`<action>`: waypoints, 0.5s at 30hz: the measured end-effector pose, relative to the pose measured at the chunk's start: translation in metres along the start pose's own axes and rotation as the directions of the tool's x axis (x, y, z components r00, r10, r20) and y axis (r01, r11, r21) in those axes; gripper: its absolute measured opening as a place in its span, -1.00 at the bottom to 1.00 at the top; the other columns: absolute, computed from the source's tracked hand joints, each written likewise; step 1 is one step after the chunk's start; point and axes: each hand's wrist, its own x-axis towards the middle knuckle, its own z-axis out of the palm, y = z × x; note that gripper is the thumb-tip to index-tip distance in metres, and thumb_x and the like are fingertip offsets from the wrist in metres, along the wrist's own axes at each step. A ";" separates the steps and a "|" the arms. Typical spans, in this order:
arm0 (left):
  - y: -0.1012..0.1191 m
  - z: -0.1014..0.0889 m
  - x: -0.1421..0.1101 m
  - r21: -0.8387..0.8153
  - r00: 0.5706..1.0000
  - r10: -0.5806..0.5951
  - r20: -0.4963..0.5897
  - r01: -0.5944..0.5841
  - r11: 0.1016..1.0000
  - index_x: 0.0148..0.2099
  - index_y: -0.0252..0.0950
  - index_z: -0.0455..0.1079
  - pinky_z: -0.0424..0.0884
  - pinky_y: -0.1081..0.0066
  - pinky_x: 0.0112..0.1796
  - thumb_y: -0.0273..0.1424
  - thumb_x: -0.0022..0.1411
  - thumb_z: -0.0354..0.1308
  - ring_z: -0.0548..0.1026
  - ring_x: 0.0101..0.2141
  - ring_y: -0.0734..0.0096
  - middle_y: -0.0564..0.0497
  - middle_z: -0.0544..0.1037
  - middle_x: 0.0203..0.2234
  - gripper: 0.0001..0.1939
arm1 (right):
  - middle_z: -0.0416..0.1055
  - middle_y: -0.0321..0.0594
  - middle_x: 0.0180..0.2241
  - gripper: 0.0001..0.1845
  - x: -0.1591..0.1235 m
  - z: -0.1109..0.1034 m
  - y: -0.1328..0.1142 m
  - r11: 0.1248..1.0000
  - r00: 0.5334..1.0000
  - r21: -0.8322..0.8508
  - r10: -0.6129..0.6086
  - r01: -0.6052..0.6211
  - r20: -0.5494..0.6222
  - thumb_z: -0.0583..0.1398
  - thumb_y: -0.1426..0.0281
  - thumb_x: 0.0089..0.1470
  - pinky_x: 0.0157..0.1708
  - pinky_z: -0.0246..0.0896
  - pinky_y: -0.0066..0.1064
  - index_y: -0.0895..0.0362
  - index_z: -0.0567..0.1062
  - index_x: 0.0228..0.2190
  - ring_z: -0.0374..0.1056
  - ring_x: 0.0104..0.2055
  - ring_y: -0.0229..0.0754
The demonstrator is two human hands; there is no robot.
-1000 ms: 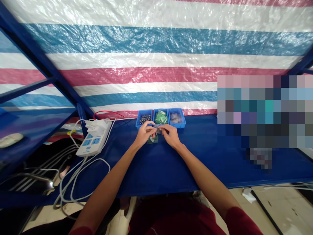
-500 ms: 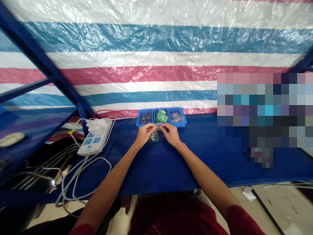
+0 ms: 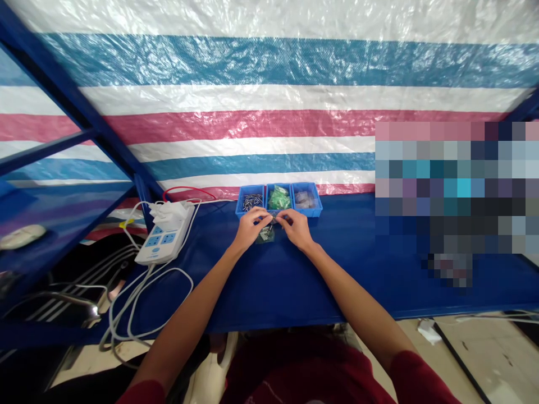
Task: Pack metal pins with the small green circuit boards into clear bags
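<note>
Left hand (image 3: 251, 228): fingertips pinching a packet (image 3: 274, 216), centre of frame.
Right hand (image 3: 297, 229): fingertips pinching the packet's right side.
Packet: between both hands; contents too small to tell.
Bag (image 3: 265, 234): on the tabletop (image 3: 273, 286), just below the packet.
Bins (image 3: 310, 213): three, blue, above the hands, holding metal pieces (image 3: 252, 201), green bags (image 3: 279, 198), clear bags (image 3: 304, 199).
Power strip (image 3: 160, 241): left of frame.

Looks forward and down from the person's head, across a blue tabletop (image 3: 357, 280) toward a striped sheet (image 3: 252, 62) over the upper half of the frame. Sits close above dark red clothing (image 3: 349, 370) at the lower edge, farther from the left hand (image 3: 250, 229) and the right hand (image 3: 298, 230) near the centre. Reaches wide, taking in a blue beam (image 3: 54, 78) at upper left.
</note>
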 end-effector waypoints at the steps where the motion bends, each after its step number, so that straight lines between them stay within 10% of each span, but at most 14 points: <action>1: 0.000 0.000 0.000 -0.016 1.000 -0.022 0.003 0.022 1.000 -0.32 -0.33 0.48 0.44 0.41 -0.32 -0.16 0.08 0.27 0.51 -0.34 0.35 -0.04 0.53 -0.35 -0.70 | 0.45 -0.24 -0.44 -0.83 0.000 0.001 0.000 1.000 1.000 0.022 0.020 -0.020 0.001 0.16 0.30 0.13 -0.40 0.29 -0.41 0.12 0.48 -0.40 0.34 -0.46 -0.22; 15: 0.004 0.001 0.000 -0.186 0.989 -0.142 0.050 0.149 0.971 -0.23 -0.35 0.47 0.46 0.37 -0.39 -0.13 0.10 0.24 0.51 -0.47 0.36 -0.02 0.55 -0.48 -0.64 | 0.41 -0.14 -0.24 -0.83 0.000 -0.001 0.001 0.993 0.995 -0.059 -0.099 0.098 -0.020 0.11 0.35 0.18 -0.30 0.33 -0.37 0.09 0.51 -0.32 0.38 -0.24 -0.16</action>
